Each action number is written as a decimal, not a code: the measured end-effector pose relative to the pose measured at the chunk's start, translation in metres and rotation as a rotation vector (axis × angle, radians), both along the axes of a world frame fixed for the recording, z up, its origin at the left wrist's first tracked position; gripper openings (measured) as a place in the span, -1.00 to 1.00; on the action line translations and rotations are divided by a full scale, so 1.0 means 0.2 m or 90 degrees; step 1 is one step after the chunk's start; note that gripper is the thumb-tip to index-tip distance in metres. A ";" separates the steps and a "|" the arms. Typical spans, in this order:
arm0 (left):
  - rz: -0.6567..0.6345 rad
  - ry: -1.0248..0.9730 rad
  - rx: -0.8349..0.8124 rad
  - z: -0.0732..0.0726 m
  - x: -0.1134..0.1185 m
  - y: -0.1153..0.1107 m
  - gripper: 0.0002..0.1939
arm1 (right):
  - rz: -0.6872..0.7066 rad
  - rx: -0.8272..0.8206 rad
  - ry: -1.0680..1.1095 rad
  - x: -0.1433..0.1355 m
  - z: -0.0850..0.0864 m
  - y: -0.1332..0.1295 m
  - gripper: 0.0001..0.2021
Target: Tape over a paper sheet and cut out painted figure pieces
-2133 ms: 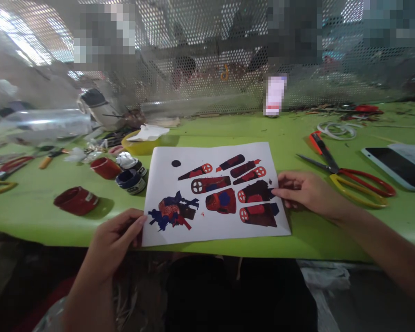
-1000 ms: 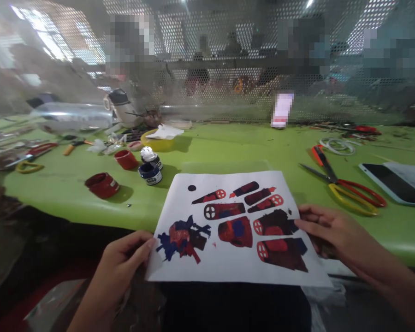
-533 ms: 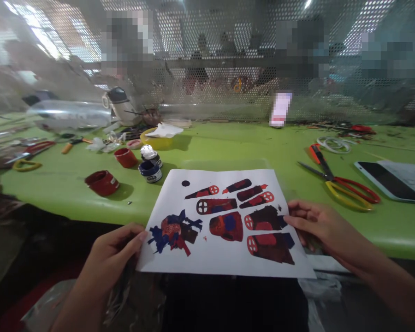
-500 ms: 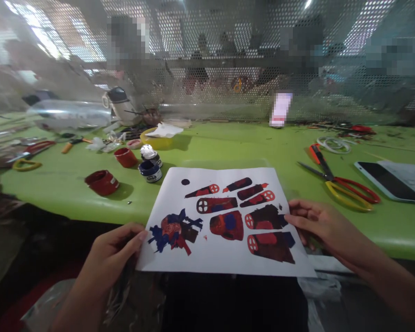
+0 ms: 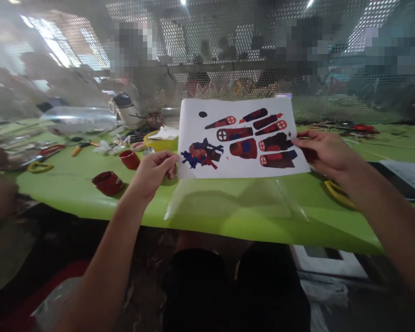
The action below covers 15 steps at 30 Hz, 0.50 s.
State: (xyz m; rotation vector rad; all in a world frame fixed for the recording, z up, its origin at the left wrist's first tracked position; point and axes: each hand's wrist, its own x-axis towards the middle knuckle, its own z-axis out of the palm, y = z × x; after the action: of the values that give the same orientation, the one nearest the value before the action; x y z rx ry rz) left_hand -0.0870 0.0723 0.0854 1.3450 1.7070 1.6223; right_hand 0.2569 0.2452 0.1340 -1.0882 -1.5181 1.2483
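A white sheet of paper (image 5: 193, 131) with dark red, black and blue painted shapes is held up above the green table (image 5: 148, 203), tilted toward me. My left hand (image 5: 156, 169) pinches its lower left edge between thumb and fingers. On the opposite side, my right hand (image 5: 323, 150) grips the right edge, thumb in front. Beneath the paper a clear plastic sheet (image 5: 228, 203) lies flat near the table's front edge. Two red paint jars (image 5: 108, 183) stand to the left of my left hand.
A yellow bowl (image 5: 161, 144) with white tissue sits behind the paper. Yellow-handled scissors (image 5: 339, 193), partly hidden by my right arm, and a phone (image 5: 397, 180) lie at the right. At the back stand a large clear bottle (image 5: 83, 119) and a perforated screen (image 5: 221, 69). Someone's blurred arm (image 5: 0, 184) is at far left.
Both hands have raised the paper up and forward, away from my lap. The clear plastic sheet on the table is now uncovered, while the paper hides most of the upright phone behind.
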 end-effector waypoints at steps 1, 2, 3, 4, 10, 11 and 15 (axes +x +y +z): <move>0.001 0.008 -0.004 0.00 0.01 0.02 -0.79 | 0.001 -0.020 0.012 0.00 -0.01 0.02 -0.90; 0.004 0.017 -0.009 0.00 0.01 0.03 -0.78 | 0.004 -0.047 0.025 0.00 -0.02 0.04 -0.89; 0.008 0.026 -0.013 -0.01 0.02 0.03 -0.77 | 0.011 -0.074 0.034 0.00 -0.04 0.06 -0.88; 0.014 0.035 -0.018 -0.02 0.02 0.02 -0.78 | 0.015 -0.077 0.029 0.01 -0.06 0.07 -0.88; 0.050 0.087 -0.084 -0.13 -0.01 -0.11 -0.84 | 0.087 -0.065 -0.022 0.02 -0.19 0.08 -0.75; 0.055 0.088 -0.089 -0.15 -0.01 -0.12 -0.85 | 0.090 -0.069 -0.021 0.01 -0.20 0.07 -0.74; 0.066 0.057 -0.058 -0.18 -0.04 -0.10 -0.81 | 0.081 -0.111 0.013 -0.04 -0.18 0.05 -0.85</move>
State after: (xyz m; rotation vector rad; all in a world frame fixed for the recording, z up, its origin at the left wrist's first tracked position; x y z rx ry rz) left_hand -0.0947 0.0518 0.0497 1.3238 1.9079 1.5394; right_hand 0.2487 0.2547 0.0974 -1.1004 -1.5034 1.4980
